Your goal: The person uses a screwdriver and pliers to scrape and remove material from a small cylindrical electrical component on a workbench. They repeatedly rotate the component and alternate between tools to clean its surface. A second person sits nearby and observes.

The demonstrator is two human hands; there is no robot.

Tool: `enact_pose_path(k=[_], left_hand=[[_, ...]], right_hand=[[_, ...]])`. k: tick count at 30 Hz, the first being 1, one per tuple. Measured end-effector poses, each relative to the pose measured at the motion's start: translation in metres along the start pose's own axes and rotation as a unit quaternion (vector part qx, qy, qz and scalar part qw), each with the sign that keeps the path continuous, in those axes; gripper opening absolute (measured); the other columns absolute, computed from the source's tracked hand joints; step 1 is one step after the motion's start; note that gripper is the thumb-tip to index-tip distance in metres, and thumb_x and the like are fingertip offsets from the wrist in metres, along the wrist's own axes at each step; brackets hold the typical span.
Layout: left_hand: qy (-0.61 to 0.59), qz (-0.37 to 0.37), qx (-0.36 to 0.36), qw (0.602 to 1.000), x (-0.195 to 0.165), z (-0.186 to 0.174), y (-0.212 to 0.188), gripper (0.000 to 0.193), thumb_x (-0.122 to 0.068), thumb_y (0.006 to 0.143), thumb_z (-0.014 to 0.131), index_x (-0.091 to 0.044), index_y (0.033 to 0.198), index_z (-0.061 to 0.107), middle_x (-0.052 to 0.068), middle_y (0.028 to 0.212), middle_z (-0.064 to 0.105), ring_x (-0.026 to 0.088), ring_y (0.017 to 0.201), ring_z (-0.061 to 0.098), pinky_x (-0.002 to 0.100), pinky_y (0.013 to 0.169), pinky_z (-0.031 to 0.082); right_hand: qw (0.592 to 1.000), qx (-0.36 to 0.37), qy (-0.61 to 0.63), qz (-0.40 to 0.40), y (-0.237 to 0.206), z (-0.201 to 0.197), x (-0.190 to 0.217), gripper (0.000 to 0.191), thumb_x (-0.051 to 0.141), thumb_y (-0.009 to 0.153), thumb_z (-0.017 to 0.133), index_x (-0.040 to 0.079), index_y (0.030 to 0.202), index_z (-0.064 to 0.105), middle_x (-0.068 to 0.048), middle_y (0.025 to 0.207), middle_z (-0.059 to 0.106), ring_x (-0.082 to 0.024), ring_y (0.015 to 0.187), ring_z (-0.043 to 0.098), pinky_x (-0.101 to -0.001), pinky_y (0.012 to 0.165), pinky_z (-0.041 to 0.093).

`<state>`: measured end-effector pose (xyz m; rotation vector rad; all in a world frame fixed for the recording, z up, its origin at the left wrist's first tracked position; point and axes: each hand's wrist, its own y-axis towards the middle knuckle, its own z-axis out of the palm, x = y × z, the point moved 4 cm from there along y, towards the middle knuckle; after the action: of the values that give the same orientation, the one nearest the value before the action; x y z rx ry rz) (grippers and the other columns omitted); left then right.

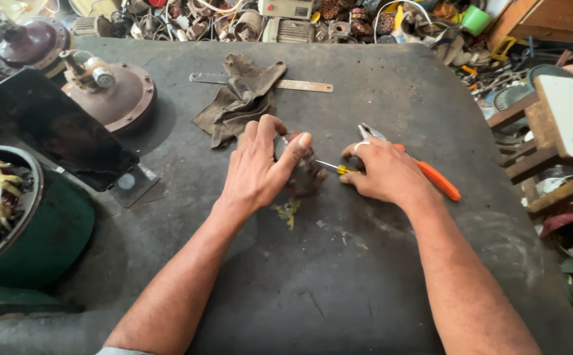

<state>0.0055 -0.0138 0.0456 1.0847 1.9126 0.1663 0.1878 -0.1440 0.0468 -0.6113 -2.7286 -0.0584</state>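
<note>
My left hand (260, 167) grips a small dark metal part (304, 177) and holds it down on the dark workbench (339, 276). My right hand (385, 172) holds a small screwdriver with a yellow handle (337, 169), its tip pointing left into the part. Pliers with orange handles (431, 174) lie under and behind my right hand, their grey jaws showing above the fingers. A ring sits on one finger of my right hand.
A crumpled brown rag (243, 98) lies over a flat metal strip (306, 85) behind my hands. Left are a black tablet (56, 128), a rusty round motor cover (112, 92) and a green motor stator (23, 217). Wooden stools (556, 125) stand right; scrap parts clutter the back.
</note>
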Motion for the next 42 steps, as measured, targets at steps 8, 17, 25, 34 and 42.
enact_pose_path(k=[8, 17, 25, 34, 42], left_hand=[[0.115, -0.16, -0.052, 0.979, 0.01, -0.01, 0.001, 0.062, -0.063, 0.091, 0.065, -0.003, 0.082, 0.054, 0.017, 0.084, 0.064, 0.038, 0.085, 0.063, 0.051, 0.075, 0.048], [-0.091, -0.079, -0.123, 0.985, 0.017, -0.003, 0.01, 0.034, -0.039, 0.103, 0.06, -0.006, 0.103, 0.063, 0.011, 0.092, 0.068, 0.028, 0.087, 0.066, 0.041, 0.08, 0.052], [-0.086, -0.117, -0.04, 0.989, 0.017, -0.001, 0.011, 0.052, -0.054, 0.094, 0.063, -0.004, 0.104, 0.07, 0.015, 0.085, 0.074, 0.028, 0.077, 0.073, 0.038, 0.073, 0.055], [-0.095, -0.161, 0.03, 0.982, 0.054, -0.002, 0.023, 0.055, -0.056, 0.094, 0.063, -0.002, 0.096, 0.068, 0.013, 0.081, 0.07, 0.02, 0.074, 0.066, 0.037, 0.071, 0.051], [-0.183, -0.136, 0.055, 0.972, 0.06, -0.001, 0.028, 0.052, -0.054, 0.093, 0.064, -0.001, 0.091, 0.067, 0.003, 0.074, 0.064, 0.009, 0.071, 0.056, 0.031, 0.064, 0.048]], right_hand=[[1.0, -0.019, -0.002, 0.024, 0.004, 0.016, -0.005, 0.031, 0.014, 0.091, 0.059, 0.003, 0.119, 0.061, -0.024, 0.109, 0.07, -0.04, 0.11, 0.064, -0.0496, 0.094, 0.048], [0.961, -0.114, 0.247, -0.059, 0.006, 0.011, 0.007, 0.03, 0.021, 0.093, 0.063, 0.004, 0.118, 0.06, -0.012, 0.101, 0.067, -0.021, 0.093, 0.065, -0.0352, 0.081, 0.05], [0.966, -0.054, 0.25, -0.037, 0.007, 0.02, 0.024, 0.043, 0.024, 0.093, 0.067, 0.011, 0.134, 0.063, -0.011, 0.1, 0.075, -0.02, 0.091, 0.07, -0.0354, 0.083, 0.052], [0.994, -0.019, 0.104, 0.017, -0.009, -0.01, 0.021, 0.033, 0.023, 0.084, 0.075, 0.015, 0.116, 0.076, -0.014, 0.091, 0.078, -0.026, 0.086, 0.076, -0.0394, 0.08, 0.057], [0.989, -0.051, 0.137, -0.03, -0.014, -0.008, 0.038, 0.03, 0.022, 0.085, 0.073, 0.013, 0.113, 0.077, -0.016, 0.09, 0.078, -0.025, 0.084, 0.077, -0.0368, 0.077, 0.058]])
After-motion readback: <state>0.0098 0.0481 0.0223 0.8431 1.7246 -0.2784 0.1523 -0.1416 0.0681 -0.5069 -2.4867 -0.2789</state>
